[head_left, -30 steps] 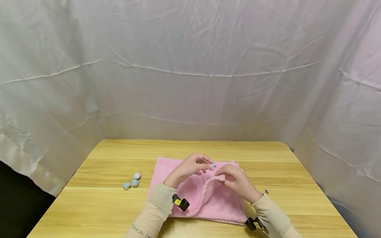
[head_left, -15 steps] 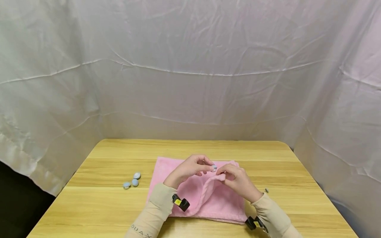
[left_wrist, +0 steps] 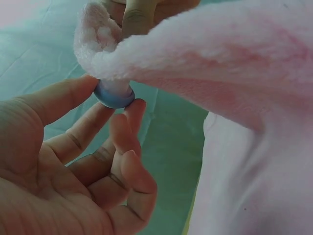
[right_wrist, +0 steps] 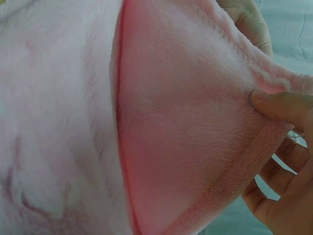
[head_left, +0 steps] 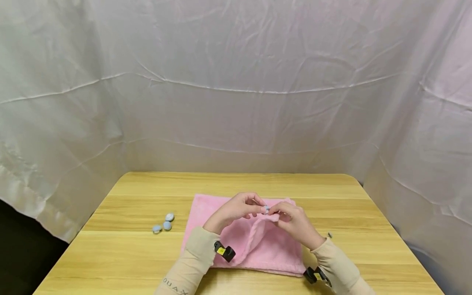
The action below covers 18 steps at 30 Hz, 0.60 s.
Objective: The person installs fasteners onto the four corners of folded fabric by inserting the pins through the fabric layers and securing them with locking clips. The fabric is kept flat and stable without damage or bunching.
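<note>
A pink fleece blanket lies folded on the table, one corner of it lifted. My right hand pinches that raised corner between thumb and fingers. My left hand pinches a small mushroom-shaped clip with a rounded blue cap and pale stem. In the left wrist view, the clip's stem end is up against the blanket's edge, cap facing away; whether it enters the cloth is hidden. The other fingers of the left hand curl loosely below.
Three similar blue-and-white clips sit grouped on the wooden table, left of the blanket. A tiny greyish piece lies beside the right wrist. Pale curtains hang behind and at the sides.
The left hand has shifted slightly right and down, bringing the clip from a small gap to the blanket's corner. My right hand keeps its pinch with hardly any movement.
</note>
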Motion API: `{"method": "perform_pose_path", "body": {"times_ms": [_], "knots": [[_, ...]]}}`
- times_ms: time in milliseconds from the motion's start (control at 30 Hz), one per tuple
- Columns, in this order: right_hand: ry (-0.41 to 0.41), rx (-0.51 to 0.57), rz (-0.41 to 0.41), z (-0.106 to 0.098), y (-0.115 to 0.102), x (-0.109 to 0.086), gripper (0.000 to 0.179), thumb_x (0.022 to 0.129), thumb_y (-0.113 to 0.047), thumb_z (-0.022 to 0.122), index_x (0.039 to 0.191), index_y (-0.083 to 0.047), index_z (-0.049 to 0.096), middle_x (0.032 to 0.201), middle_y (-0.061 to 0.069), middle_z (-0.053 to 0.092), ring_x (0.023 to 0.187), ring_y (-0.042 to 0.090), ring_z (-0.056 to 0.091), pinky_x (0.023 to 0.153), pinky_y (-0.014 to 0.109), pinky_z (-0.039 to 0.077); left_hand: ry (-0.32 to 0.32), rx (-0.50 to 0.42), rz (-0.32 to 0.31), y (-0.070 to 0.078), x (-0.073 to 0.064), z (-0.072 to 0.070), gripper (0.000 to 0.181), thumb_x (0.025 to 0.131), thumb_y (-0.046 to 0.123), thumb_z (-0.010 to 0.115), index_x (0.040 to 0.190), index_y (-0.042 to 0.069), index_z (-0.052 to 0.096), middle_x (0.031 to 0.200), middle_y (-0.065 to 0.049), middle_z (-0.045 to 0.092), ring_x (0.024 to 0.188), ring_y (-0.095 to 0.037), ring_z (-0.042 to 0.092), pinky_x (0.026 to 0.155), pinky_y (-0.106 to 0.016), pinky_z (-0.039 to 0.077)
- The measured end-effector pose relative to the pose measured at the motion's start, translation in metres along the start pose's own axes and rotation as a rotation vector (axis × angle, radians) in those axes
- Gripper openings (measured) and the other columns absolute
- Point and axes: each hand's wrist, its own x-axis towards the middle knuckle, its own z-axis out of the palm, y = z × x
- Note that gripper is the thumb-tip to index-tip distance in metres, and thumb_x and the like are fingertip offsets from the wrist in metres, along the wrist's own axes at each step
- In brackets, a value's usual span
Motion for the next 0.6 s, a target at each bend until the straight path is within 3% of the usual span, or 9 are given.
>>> {"method": "perform_pose_path", "body": {"times_ms": [333, 600], "knots": [[-0.016, 0.013, 0.017, 0.001, 0.000, 0.000, 0.027, 0.075, 0.003, 0.077, 0.097, -0.010, 0.069, 0.095, 0.006, 0.072, 0.088, 0.012, 0.066, 0.074, 0.023, 0.058, 0.039, 0.138, 0.032, 0.008, -0.011, -0.012, 0.029, 0.091, 0.028, 0.066, 0.112, 0.008, 0.067, 0.099, -0.013, 0.068, 0.084, -0.019, 0.061, 0.067, -0.024, 0.046], [-0.016, 0.001, 0.007, 0.003, 0.002, 0.000, 0.029, 0.074, 0.007, 0.076, 0.096, -0.010, 0.070, 0.095, 0.006, 0.072, 0.086, 0.014, 0.066, 0.074, 0.023, 0.058, 0.146, 0.261, 0.160, 0.010, -0.027, -0.021, 0.019, 0.092, 0.028, 0.066, 0.103, 0.013, 0.069, 0.092, -0.003, 0.069, 0.080, -0.015, 0.062, 0.073, -0.028, 0.051]]}}
